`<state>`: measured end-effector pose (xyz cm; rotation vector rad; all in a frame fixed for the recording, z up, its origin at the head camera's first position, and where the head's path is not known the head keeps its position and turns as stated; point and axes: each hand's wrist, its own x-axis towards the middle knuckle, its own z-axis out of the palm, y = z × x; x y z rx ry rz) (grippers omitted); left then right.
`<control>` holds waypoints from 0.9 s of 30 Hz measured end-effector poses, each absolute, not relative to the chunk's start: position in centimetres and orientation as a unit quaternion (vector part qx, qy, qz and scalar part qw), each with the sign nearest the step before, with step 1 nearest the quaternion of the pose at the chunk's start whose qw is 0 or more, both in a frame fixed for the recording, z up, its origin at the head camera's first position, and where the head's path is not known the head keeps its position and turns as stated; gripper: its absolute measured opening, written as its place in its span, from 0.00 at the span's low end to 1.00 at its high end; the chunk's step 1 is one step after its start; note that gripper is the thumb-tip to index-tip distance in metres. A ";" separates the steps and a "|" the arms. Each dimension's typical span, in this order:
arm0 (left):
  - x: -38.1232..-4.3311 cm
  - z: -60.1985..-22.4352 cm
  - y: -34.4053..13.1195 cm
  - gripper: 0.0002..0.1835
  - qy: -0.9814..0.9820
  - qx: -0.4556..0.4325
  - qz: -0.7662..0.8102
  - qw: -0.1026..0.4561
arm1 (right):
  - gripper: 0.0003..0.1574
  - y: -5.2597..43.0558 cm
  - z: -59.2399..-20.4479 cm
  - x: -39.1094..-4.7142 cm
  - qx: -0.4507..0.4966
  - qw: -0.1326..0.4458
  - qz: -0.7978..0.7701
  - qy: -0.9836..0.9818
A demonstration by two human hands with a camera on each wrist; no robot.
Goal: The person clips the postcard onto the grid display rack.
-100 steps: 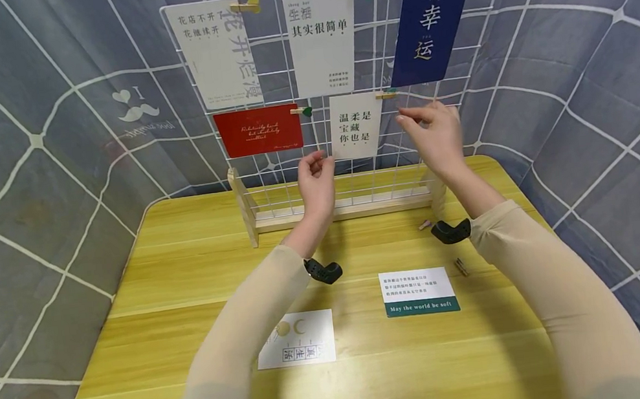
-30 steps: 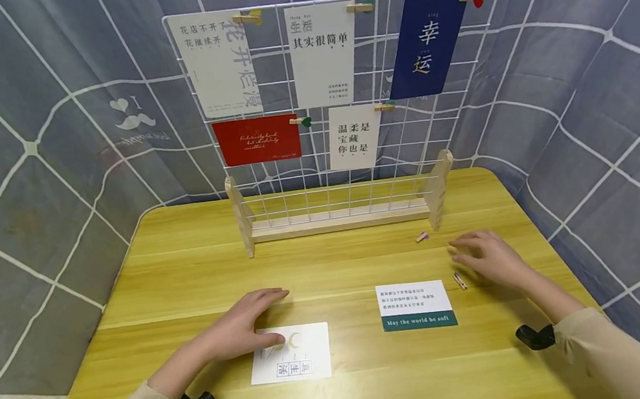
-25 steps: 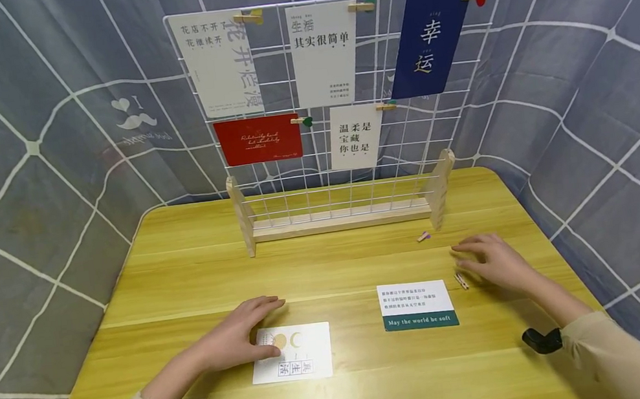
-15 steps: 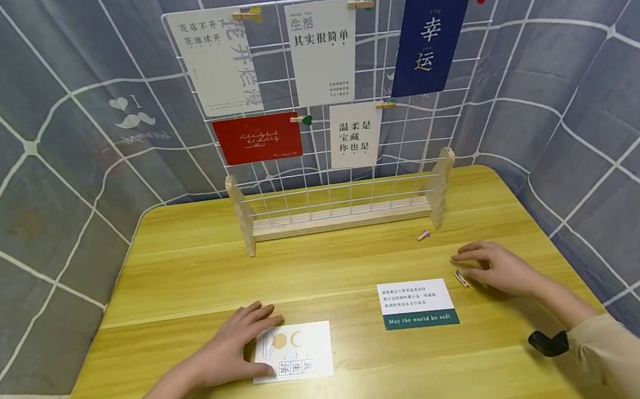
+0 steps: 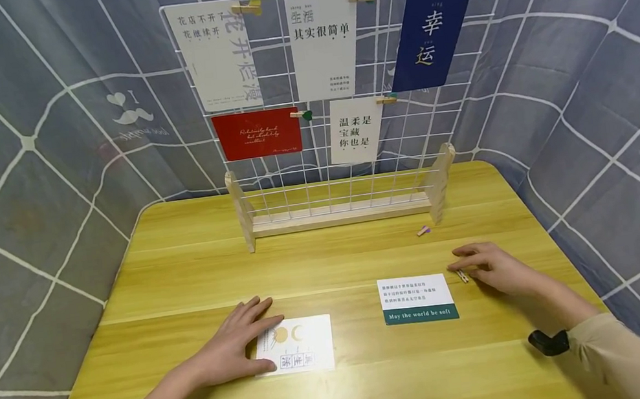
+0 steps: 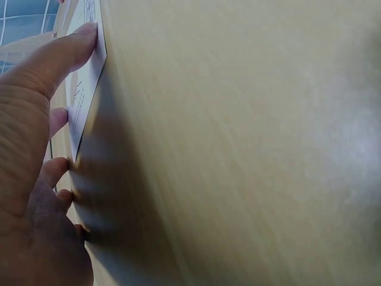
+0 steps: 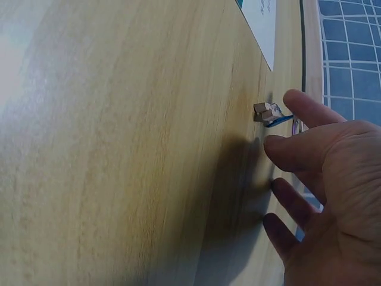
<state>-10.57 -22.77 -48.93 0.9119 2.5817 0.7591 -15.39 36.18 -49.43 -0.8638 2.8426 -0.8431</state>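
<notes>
My left hand (image 5: 234, 345) lies spread at the left edge of a white card (image 5: 318, 341) with a gold sun and moon. In the left wrist view its thumb (image 6: 80, 44) rests on that card, fingers apart beside it. On the right, my right hand (image 5: 497, 270) reaches over a small wooden clothespin (image 5: 462, 277). The right wrist view shows the index finger (image 7: 312, 110) and thumb (image 7: 286, 154) on either side of the clothespin (image 7: 268, 113), with a gap; neither pinches it. Between the hands lies a white and green card (image 5: 418, 299).
A white wire grid rack (image 5: 348, 193) on a wooden stand (image 5: 339, 215) stands at the back. Clothespins hold several cards on it, including a red card (image 5: 257, 134) and a blue card (image 5: 430, 35). A purple-tipped clothespin (image 5: 423, 231) lies before the stand.
Both hands have come down from the rack to the table. The left thumb has slid down and left along the card onto its edge; the right fingers have moved over the clothespin.
</notes>
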 end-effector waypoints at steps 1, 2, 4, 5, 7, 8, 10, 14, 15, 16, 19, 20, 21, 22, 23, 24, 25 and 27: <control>-10.6 -49.0 -22.7 0.46 0.899 0.315 0.264 0.148 | 0.23 36.1 -49.5 -15.4 -0.282 0.025 -0.273 0.919; -10.7 -49.0 -22.7 0.46 0.900 0.314 0.264 0.145 | 0.23 36.1 -49.5 -15.4 -0.281 0.025 -0.274 0.919; -10.8 -49.1 -22.6 0.46 0.901 0.314 0.264 0.140 | 0.23 36.1 -49.5 -15.4 -0.271 0.031 -0.278 0.921; -10.9 -49.2 -22.6 0.46 0.902 0.315 0.264 0.136 | 0.22 36.1 -49.5 -15.4 -0.264 0.035 -0.279 0.923; -11.3 -49.4 -22.5 0.47 0.902 0.319 0.262 0.129 | 0.22 36.2 -49.5 -15.4 -0.250 0.044 -0.283 0.925; -11.4 -49.4 -22.4 0.47 0.902 0.322 0.261 0.123 | 0.21 36.2 -49.5 -15.4 -0.242 0.046 -0.284 0.927; -11.8 -49.6 -22.2 0.47 0.903 0.325 0.256 0.116 | 0.20 36.2 -49.5 -15.4 -0.225 0.052 -0.287 0.930; -12.6 -49.5 -21.8 0.46 0.906 0.324 0.247 0.111 | 0.19 36.3 -49.6 -15.4 -0.189 0.058 -0.290 0.936; -12.8 -49.5 -21.6 0.46 0.908 0.322 0.244 0.114 | 0.18 36.4 -49.6 -15.4 -0.181 0.059 -0.290 0.938; -13.1 -49.4 -21.5 0.45 0.909 0.320 0.241 0.115 | 0.18 36.4 -49.6 -15.5 -0.176 0.059 -0.290 0.939; -13.8 -49.2 -21.2 0.45 0.913 0.318 0.229 0.116 | 0.17 36.4 -49.5 -15.6 -0.168 0.056 -0.288 0.941; -14.0 -49.1 -21.1 0.45 0.914 0.317 0.226 0.117 | 0.16 36.4 -49.5 -15.6 -0.167 0.053 -0.287 0.942; -14.3 -49.0 -21.0 0.45 0.915 0.316 0.222 0.117 | 0.16 36.4 -49.5 -15.7 -0.165 0.051 -0.287 0.942; -14.5 -48.9 -20.8 0.44 0.916 0.315 0.220 0.118 | 0.15 36.5 -49.5 -15.7 -0.162 0.048 -0.286 0.943; -14.8 -48.8 -20.7 0.44 0.916 0.314 0.219 0.120 | 0.15 36.5 -49.5 -15.8 -0.159 0.047 -0.285 0.944; -15.1 -48.7 -20.6 0.44 0.916 0.312 0.220 0.122 | 0.14 36.4 -49.5 -15.8 -0.159 0.044 -0.284 0.945; -15.4 -48.6 -20.4 0.44 0.916 0.311 0.219 0.124 | 0.14 36.4 -49.5 -15.9 -0.156 0.042 -0.282 0.946; -16.0 -48.4 -20.1 0.44 0.918 0.304 0.219 0.132 | 0.13 36.4 -49.5 -16.0 -0.151 0.040 -0.282 0.947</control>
